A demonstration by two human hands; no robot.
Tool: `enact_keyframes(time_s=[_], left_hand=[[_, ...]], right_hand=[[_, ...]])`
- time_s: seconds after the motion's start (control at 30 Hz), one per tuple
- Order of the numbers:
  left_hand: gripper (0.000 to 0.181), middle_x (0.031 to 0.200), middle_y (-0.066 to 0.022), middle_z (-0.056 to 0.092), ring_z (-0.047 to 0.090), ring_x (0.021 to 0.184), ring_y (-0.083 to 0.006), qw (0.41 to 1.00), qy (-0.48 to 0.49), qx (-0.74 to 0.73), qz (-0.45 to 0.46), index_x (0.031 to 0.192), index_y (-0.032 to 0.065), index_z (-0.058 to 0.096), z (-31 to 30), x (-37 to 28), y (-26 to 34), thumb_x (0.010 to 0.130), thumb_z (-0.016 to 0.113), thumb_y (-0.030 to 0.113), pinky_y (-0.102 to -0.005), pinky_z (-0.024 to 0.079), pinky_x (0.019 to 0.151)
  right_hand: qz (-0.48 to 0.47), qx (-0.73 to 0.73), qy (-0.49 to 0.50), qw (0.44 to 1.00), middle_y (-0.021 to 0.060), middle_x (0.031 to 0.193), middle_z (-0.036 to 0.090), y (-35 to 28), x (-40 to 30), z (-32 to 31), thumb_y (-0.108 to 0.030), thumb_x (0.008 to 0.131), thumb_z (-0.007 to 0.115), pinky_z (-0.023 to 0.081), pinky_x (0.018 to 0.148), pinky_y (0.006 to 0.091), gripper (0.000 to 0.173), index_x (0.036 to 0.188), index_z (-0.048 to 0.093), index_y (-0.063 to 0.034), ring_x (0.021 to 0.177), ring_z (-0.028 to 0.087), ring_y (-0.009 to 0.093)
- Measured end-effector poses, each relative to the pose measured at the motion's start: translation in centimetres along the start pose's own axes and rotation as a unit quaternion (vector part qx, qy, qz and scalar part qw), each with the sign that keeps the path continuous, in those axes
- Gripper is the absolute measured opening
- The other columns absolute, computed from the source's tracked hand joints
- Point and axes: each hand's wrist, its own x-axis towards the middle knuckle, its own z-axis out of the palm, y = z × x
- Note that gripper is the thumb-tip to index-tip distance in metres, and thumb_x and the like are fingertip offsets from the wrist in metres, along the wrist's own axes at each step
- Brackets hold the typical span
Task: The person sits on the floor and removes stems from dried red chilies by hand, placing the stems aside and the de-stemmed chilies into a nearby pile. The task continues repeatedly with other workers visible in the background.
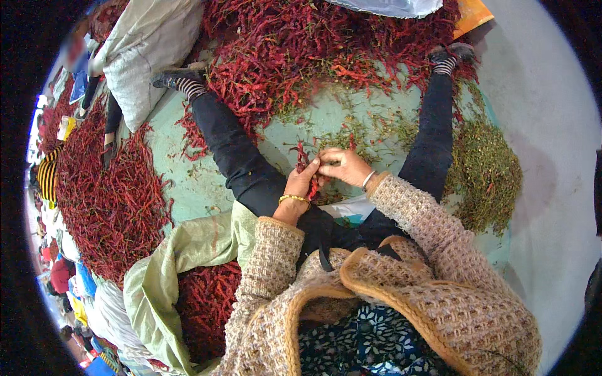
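Note:
My left hand (300, 181), with a yellow bracelet at its wrist, holds several dried red chili peppers (301, 157) whose ends stick out above and below the fingers. Against its thumb tip my right hand (345, 167), with a pale bangle, has its thumb and fingertips pinched together; whatever is between them is too small to tell. Both hands are over the green sheet (282, 134) between my outstretched legs. Beyond them lies a large heap of dried red chilies (282, 56). Green stems and bits (348, 138) are scattered just past my fingers.
A heap of stems (487, 174) lies right of my right leg. At my left, an open pale green woven sack (202, 244) holds red chilies. Farther left are another chili heap (113, 202), a white sack (146, 61) and other people. A plastic bag (395, 5) rests on the far heap.

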Motion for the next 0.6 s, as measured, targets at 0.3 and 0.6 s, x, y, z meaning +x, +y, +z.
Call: enact_keyframes(time_s=[0.3, 0.6], left_hand=[[0.025, 0.07, -0.0037, 0.053, 0.046, 0.054, -0.0144, 0.982, 0.006, -0.182, -0.039, 0.078, 0.0084, 0.052, -2.1, 1.2, -0.5, 0.082, 0.061, 0.032, -0.0251, 0.034, 0.045], [0.022, 0.064, -0.0032, 0.052, 0.051, 0.058, -0.0164, 0.986, 0.059, -0.145, -0.056, 0.073, 0.0093, 0.051, -0.4, 1.3, -0.2, 0.08, 0.063, 0.026, -0.0292, 0.041, 0.049]], right_hand=[[0.142, -0.4, 0.121, 0.897, 0.0175, 0.079, 0.062, 5.1, 1.6, -7.6, -0.031, 0.08, 0.055, 0.048, 0.067, 0.0419, 0.028, 0.082, 0.062, -0.0046, 0.074, 0.061, 0.032], [0.345, -0.097, 0.065, 0.931, 0.0095, 0.084, 0.064, 6.6, 2.8, -6.3, -0.029, 0.081, 0.06, 0.047, 0.053, 0.0282, 0.028, 0.091, 0.062, -0.0032, 0.065, 0.06, 0.015]])
